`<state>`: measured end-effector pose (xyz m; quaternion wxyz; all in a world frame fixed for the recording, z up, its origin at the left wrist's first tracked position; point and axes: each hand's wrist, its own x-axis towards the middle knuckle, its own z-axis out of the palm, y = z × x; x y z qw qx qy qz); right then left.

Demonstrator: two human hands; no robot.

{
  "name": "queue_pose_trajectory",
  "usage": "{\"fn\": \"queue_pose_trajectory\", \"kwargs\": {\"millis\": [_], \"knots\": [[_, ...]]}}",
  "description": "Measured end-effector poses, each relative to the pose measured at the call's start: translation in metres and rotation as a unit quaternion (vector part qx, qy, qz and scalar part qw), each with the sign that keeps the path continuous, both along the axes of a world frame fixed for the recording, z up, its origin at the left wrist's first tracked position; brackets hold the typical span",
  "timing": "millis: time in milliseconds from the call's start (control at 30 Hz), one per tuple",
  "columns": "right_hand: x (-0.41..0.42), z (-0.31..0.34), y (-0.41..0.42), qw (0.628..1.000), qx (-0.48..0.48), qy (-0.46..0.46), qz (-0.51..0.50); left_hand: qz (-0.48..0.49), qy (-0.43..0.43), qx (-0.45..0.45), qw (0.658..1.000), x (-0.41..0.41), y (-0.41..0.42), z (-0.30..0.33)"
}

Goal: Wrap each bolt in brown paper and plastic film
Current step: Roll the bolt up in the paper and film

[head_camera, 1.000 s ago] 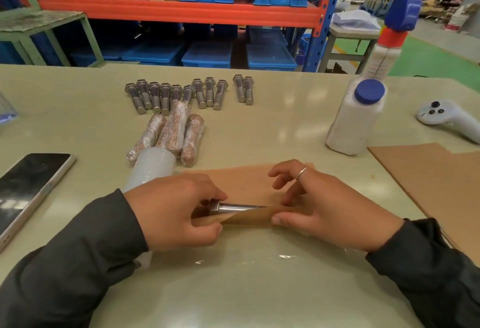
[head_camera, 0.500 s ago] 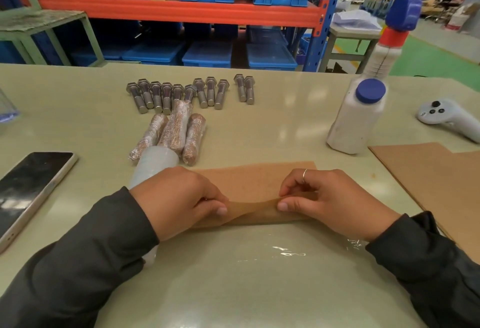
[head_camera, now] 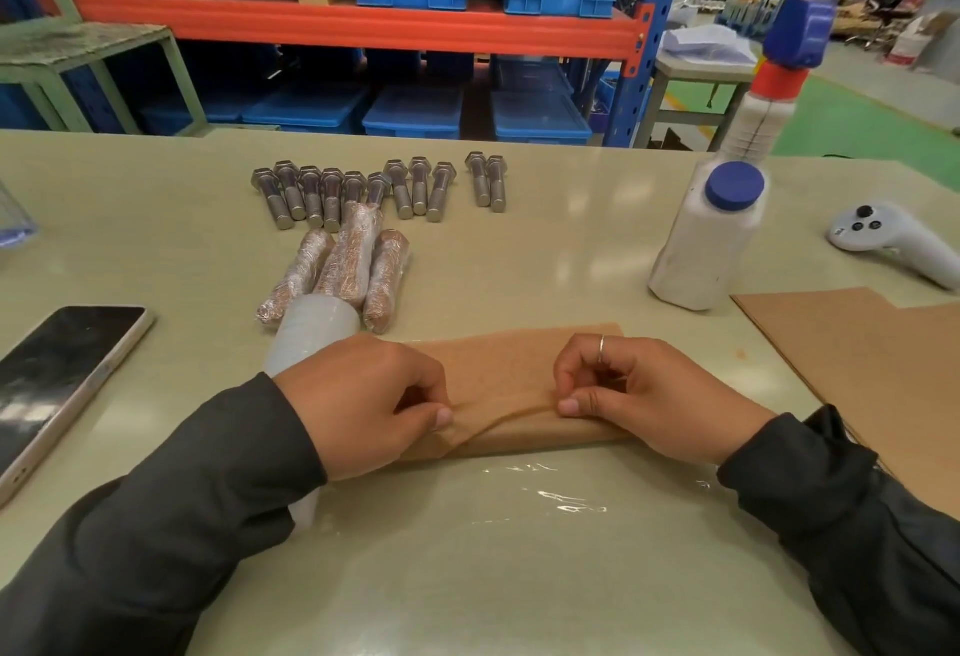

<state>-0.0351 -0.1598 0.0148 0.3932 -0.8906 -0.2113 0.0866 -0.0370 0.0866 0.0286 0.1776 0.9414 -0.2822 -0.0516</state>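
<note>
Head view: left hand [head_camera: 363, 406] and right hand [head_camera: 660, 395] pinch folded brown paper [head_camera: 509, 375] with curled fingers [head_camera: 441, 416], just below the wrapped bolts [head_camera: 343, 266] on the counter [head_camera: 545, 250].

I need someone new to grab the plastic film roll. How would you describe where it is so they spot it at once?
Start at the row of bare bolts on the green table, then come toward the camera past the three wrapped bolts. The film roll lies right behind the left hand, partly hidden under that sleeve. It is the only pale, translucent cylinder there; the wrapped bolts are brown.
</note>
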Motion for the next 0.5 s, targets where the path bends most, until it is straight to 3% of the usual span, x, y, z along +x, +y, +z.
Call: {"fn": "queue_pose_trajectory", "kwargs": {"millis": [133, 233, 333, 500], "knots": [[-0.003, 0.002, -0.001, 1.0, -0.014, 0.003, 0.015, -0.013, 0.035, -0.027, 0.999, -0.001, 0.005, 0.002], [-0.006, 0.003, 0.0, 0.997, -0.066, -0.005, 0.029, -0.031, 0.068, 0.025, 0.997, -0.001, 0.01, 0.001], [-0.006, 0.004, 0.002, 0.994, -0.099, -0.031, 0.037, -0.052, 0.04, 0.073, 0.995, -0.001, 0.004, -0.006], [-0.006, 0.006, 0.001, 0.991, -0.123, -0.042, 0.039, -0.009, 0.0, 0.029, 1.0, 0.001, 0.001, -0.008]]}}
